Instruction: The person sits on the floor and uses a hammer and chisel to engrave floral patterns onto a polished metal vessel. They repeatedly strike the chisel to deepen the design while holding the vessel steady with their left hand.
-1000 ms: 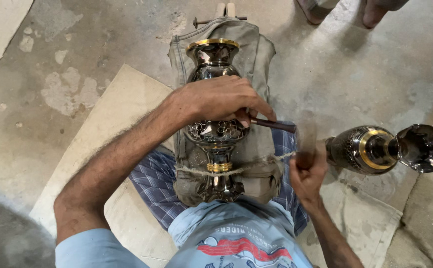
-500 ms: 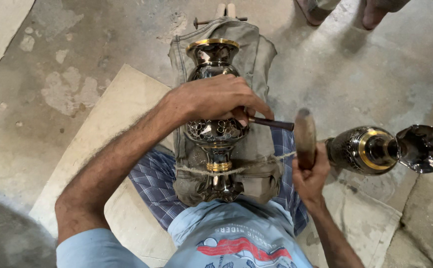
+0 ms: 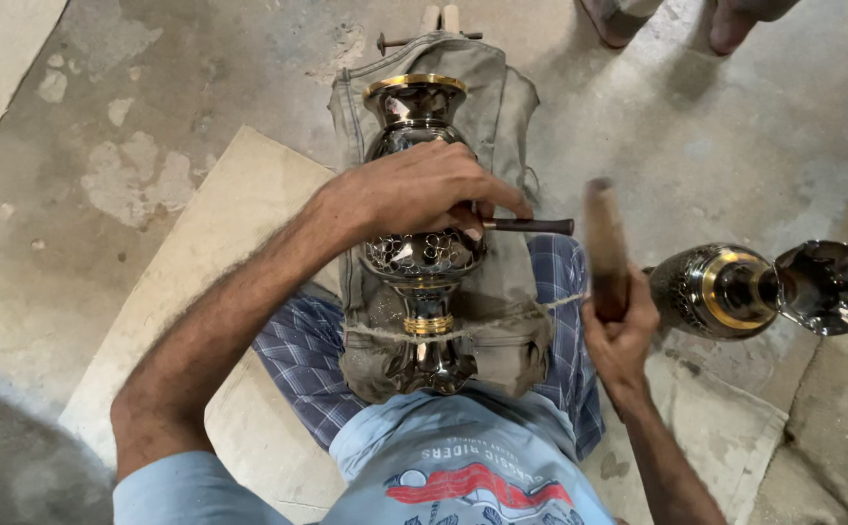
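A dark engraved metal vase with a gold rim lies on a grey cloth pad across my lap, tied down near its foot by a cord. My left hand rests on the vase's belly and holds a thin dark chisel that points to the right. To the right of the vase, my right hand grips a wooden mallet, raised upright and slightly blurred.
A second vase with a ruffled mouth lies on the floor at the right. Beige mats lie under me on the stained concrete floor. Another person's feet stand at the top edge.
The mallet in my right hand has swung up from near the chisel to an upright position. My left hand and the chisel stay on the vase.
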